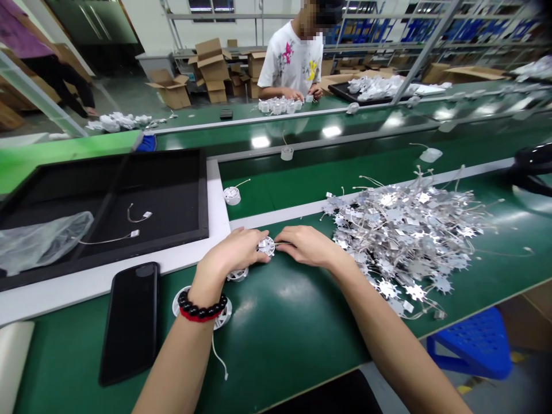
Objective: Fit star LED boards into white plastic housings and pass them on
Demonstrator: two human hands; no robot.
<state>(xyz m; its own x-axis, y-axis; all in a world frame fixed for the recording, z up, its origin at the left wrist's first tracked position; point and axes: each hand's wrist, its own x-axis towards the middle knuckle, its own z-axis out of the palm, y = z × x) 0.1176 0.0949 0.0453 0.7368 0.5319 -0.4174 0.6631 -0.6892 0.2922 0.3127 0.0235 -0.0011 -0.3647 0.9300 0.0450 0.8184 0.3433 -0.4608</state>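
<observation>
My left hand (241, 249) is closed on a small round white part (266, 246) just above the green table. To its right, my right hand (304, 244) pinches a thin wire that runs from that part. Below my left hand lies a white round housing (238, 275), partly covered by the hand. A larger white ring (223, 315) sits under my left wrist, with a white cable (219, 357) trailing from it toward me. A large heap of silvery star-shaped pieces with wires (401, 230) spreads to the right of my right hand.
A black phone (130, 323) lies left of my left forearm. Behind it is a black tray (164, 201) with loose wires and a plastic bag (43, 238). White parts stand on the green conveyor (259, 178). A person (293, 57) works across it. A blue stool (478, 345) stands at lower right.
</observation>
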